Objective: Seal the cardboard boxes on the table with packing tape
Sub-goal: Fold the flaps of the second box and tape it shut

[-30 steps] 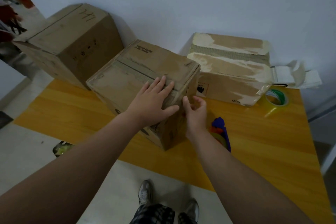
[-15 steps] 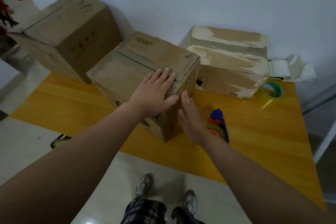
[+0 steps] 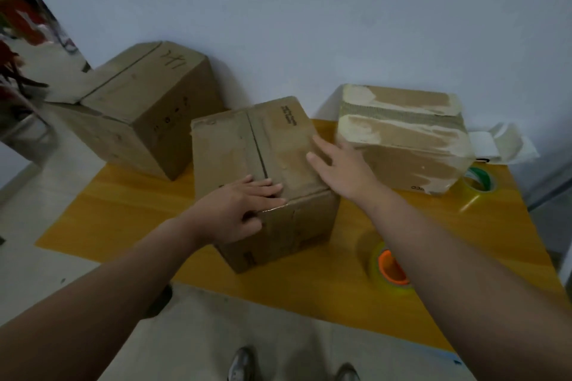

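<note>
Grip released on both sides: left hand (image 3: 238, 210) presses straight fingers flat on the near top edge of the middle box (image 3: 235, 145), thumb on its front face. Right hand (image 3: 343, 170) rests spread on the box's right top edge. The box stands on the yellow tabletop (image 3: 123, 210) between the left box (image 3: 148, 102) and the torn right box (image 3: 402, 139). The orange-core tape roll (image 3: 391, 269) lies beside the right forearm

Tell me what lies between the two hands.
Head view: the closed top of the middle box lies between the left hand and the right hand.
</note>
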A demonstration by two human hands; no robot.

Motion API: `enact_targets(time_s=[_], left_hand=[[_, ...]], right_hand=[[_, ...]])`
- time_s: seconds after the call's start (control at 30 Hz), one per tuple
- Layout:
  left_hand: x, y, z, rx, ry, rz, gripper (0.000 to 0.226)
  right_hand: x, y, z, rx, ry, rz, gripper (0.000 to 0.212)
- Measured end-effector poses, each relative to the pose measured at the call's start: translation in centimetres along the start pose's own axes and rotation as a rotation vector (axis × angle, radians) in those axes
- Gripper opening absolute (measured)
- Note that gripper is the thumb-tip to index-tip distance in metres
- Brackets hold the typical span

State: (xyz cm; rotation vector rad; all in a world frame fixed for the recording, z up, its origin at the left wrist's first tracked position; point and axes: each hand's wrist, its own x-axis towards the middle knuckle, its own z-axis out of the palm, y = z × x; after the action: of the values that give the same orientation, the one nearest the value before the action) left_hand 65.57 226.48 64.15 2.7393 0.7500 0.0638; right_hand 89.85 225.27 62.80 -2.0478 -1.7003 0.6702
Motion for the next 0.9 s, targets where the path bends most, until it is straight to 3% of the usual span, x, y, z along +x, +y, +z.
enact_targets(time_s=[0.07,0.2,0.37,0.5,0.67,0.9], left_hand=[[-0.7,-1.1,-0.1,0.045,0.004,-0.064,0.052],[0.9,-3.0,0.7,0.191,-0.029,-0.237,0.08],[7.0,-7.3,-0.6,0.167,-0.148,-0.385,0.076],[11.0,-10.7,-2.2,0.177,-0.141,-0.433,0.08],[11.4,-9.9,-2.5,0.169,-0.179,-0.368,0.086],[1.9,-4.7,0.8,0.2,-0.193,0.005,0.1]], right_hand=[[-0.1,-1.6,2.7,0.052,-0.053,0.021,0.063],[-0.7,-3.0,5.8,0.117,0.106,0.052,0.063],[-1.1,-3.3,6.1,0.108,0.143,0.111,0.061],[-1.5,-3.7,6.4,0.127,0.191,0.16,0.056],[-1.4,-5.0,7.3,0.061,0.318,0.245,0.046],[-1.7,-6.0,7.3,-0.043,0.382,0.292,0.043]])
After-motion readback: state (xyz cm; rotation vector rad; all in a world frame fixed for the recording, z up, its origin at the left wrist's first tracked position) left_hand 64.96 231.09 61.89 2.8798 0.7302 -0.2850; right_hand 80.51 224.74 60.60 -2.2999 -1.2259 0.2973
